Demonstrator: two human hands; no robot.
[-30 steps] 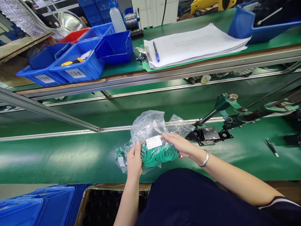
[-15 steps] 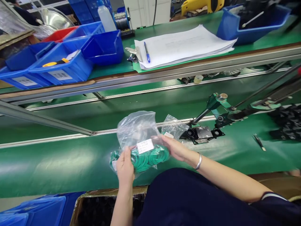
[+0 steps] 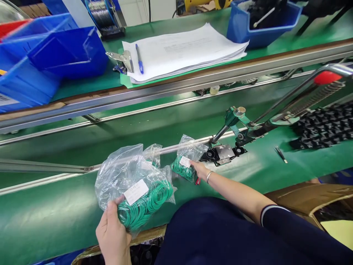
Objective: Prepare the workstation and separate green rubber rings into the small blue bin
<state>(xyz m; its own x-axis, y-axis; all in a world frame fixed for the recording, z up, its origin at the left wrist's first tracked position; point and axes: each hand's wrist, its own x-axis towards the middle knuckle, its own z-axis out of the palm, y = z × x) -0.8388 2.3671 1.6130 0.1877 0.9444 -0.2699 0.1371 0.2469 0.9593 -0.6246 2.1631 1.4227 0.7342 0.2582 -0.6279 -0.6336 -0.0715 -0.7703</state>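
Observation:
My left hand (image 3: 113,230) grips a large clear plastic bag of green rubber rings (image 3: 138,191) with a white label, held low over the near edge of the green belt (image 3: 55,206). My right hand (image 3: 199,170) reaches forward to a smaller bag of green rings (image 3: 185,158) lying on the belt; its fingers touch the bag at its white label. Whether those fingers are closed on the bag does not show. A black metal fixture (image 3: 222,152) sits just right of that small bag.
A green clamp arm with a lever and a red knob (image 3: 325,77) stretches to the right. Black parts (image 3: 320,127) are piled at the right, tweezers (image 3: 281,154) beside them. The upper shelf carries papers with a pen (image 3: 182,49) and blue bins (image 3: 55,55). Cardboard boxes (image 3: 300,195) stand below.
My hands have parted: the left carried the large bag left and towards me, the right let go of it and reached to the smaller bag. The view swung to the right.

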